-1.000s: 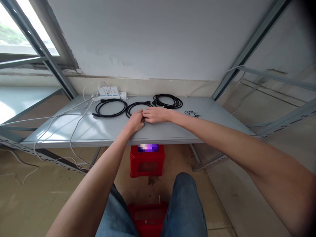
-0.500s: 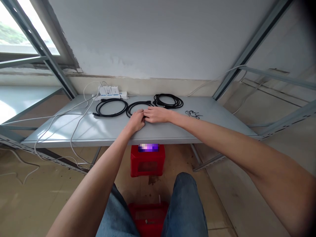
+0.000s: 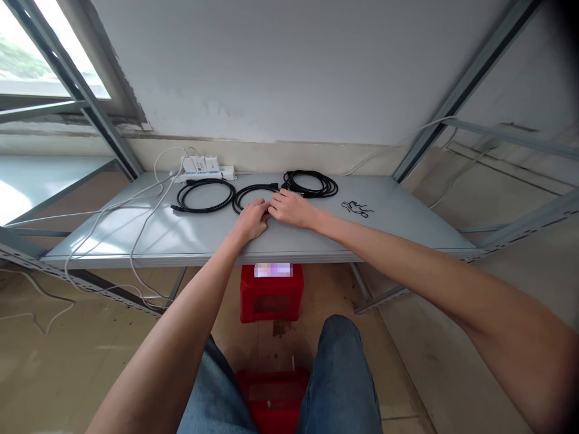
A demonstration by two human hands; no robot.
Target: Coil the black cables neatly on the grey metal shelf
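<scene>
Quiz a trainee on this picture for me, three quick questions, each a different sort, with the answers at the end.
1. True or false: the white power strip lies left of the thin black strands.
2. The left hand and right hand are nearest to: (a) the power strip, (b) the middle black coil, (c) the strands.
3. Fill in the colour: the stool beneath the shelf is ___.

Key: 1 true; 2 b; 3 red.

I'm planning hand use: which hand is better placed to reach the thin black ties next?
Probably the right hand: it is nearer the thin black ties, which lie on its side of the shelf; the left hand is farther.
</scene>
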